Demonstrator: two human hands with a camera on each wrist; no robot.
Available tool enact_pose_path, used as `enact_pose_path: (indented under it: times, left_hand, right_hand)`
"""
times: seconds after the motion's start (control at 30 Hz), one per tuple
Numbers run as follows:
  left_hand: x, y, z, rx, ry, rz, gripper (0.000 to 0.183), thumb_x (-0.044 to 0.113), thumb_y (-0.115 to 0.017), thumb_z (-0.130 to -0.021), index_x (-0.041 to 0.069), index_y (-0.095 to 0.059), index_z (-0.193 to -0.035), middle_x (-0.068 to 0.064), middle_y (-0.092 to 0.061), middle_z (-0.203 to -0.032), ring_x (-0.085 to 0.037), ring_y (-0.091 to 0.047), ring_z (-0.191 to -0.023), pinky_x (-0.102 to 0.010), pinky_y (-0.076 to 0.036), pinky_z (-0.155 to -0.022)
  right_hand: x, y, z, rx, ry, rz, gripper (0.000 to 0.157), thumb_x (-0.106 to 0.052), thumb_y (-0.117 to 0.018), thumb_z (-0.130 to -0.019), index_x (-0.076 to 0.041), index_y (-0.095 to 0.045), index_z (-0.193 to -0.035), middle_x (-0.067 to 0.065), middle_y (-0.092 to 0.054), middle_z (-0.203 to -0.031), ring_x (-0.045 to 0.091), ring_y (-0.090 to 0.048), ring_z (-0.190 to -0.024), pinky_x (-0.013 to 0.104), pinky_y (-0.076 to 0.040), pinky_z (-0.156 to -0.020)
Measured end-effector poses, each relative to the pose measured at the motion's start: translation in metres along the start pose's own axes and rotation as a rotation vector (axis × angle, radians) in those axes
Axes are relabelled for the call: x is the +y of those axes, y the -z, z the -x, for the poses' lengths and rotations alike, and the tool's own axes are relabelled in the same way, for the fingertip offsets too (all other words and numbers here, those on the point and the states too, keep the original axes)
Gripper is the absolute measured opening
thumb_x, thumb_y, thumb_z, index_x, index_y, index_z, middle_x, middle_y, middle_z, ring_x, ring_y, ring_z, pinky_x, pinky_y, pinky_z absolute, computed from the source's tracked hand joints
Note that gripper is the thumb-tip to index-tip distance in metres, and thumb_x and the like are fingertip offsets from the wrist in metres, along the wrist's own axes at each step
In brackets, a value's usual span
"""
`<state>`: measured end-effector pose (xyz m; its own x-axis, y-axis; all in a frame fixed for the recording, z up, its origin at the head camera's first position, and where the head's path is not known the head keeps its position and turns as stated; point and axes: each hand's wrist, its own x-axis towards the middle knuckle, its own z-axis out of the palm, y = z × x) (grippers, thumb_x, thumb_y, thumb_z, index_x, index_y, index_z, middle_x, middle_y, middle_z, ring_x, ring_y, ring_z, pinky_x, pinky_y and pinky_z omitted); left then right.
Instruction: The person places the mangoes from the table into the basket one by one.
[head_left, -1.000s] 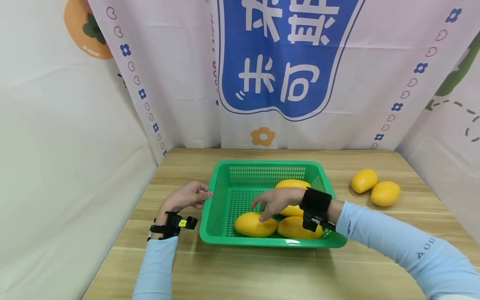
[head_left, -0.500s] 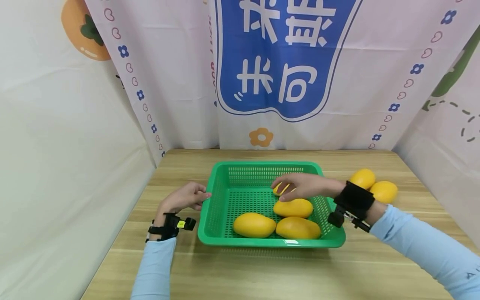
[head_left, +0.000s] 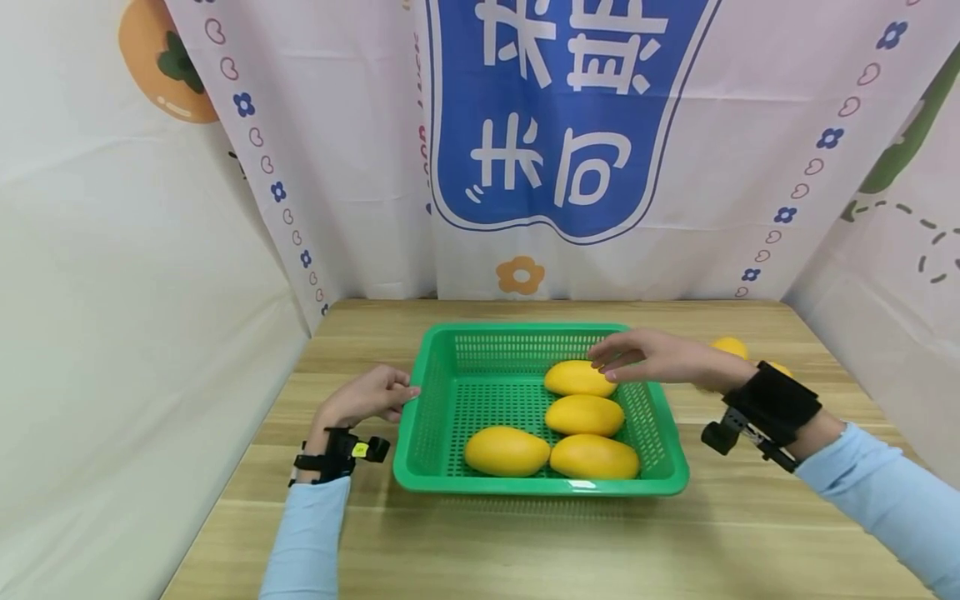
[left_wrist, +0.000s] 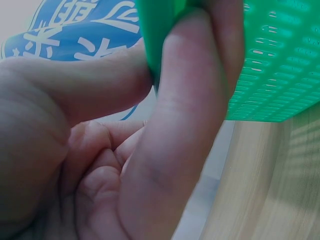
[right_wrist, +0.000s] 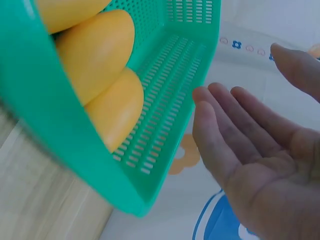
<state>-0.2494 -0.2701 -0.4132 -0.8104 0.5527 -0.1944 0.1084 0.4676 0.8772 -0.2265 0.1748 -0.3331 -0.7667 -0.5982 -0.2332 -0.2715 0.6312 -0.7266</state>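
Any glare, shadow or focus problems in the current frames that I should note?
Head view: mostly crisp, with a small white glint on the front rim of the green basket and soft shadow on the table below; left wrist view: slightly hazy, the left hand filling much of it; right wrist view: the nearest basket rim is blurred, the slotted wall clearer.

Head view: two yellow, oval fruits point(head_left: 730, 346) mostly hidden behind the wrist of the bare right hand point(head_left: 648, 357) and its black strap point(head_left: 772, 404). Both light-blue fabric sleeves point(head_left: 307, 533) cut off by frame edges. Right wrist view: rectangular green plastic basket point(right_wrist: 65, 130) cut off top and left, near rim blurred; same hand cut off at right.
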Motion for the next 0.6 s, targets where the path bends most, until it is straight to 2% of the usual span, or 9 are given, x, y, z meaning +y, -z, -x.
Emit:
enact_pose_path:
  times: [0.17, 0.27, 0.47, 0.6]
  left_hand:
    - [-0.001, 0.0, 0.0, -0.004, -0.002, 0.005, 0.026, 0.015, -0.05, -0.101, -0.007, -0.063, -0.103, -0.003, -0.061, -0.072, -0.012, -0.056, -0.059, -0.034, -0.058, -0.065]
    - [-0.001, 0.0, 0.0, -0.004, 0.001, 0.007, 0.026, 0.016, -0.05, -0.101, -0.007, -0.063, -0.104, -0.003, -0.061, -0.072, -0.013, -0.056, -0.059, -0.035, -0.058, -0.065]
    - [-0.002, 0.0, 0.0, -0.007, 0.002, 0.01, 0.026, 0.016, -0.05, -0.101, -0.007, -0.062, -0.103, -0.003, -0.058, -0.071, -0.012, -0.052, -0.056, -0.026, -0.055, -0.06]
    - [-0.003, 0.0, -0.001, -0.008, 0.0, 0.015, 0.027, 0.016, -0.051, -0.1, -0.008, -0.062, -0.105, -0.004, -0.062, -0.073, -0.013, -0.057, -0.06, -0.032, -0.058, -0.064]
  right_hand:
    - [0.007, 0.006, 0.011, 0.027, 0.015, 0.027, 0.055, -0.039, -0.061, -0.093, -0.008, -0.049, -0.137, 0.017, -0.055, -0.136, 0.032, -0.051, -0.124, 0.05, -0.045, -0.101]
    - [0.012, 0.009, 0.018, 0.039, 0.011, 0.035, 0.056, -0.039, -0.061, -0.093, -0.007, -0.048, -0.137, 0.018, -0.054, -0.137, 0.033, -0.05, -0.124, 0.05, -0.045, -0.101]
    - [0.022, 0.017, 0.028, 0.06, -0.013, 0.006, 0.052, -0.033, -0.059, -0.095, -0.005, -0.047, -0.137, 0.022, -0.051, -0.139, 0.034, -0.05, -0.125, 0.05, -0.045, -0.101]
    - [0.029, 0.022, 0.034, 0.09, -0.023, 0.007, 0.052, -0.031, -0.059, -0.096, -0.004, -0.046, -0.138, 0.023, -0.051, -0.139, 0.035, -0.05, -0.124, 0.052, -0.045, -0.101]
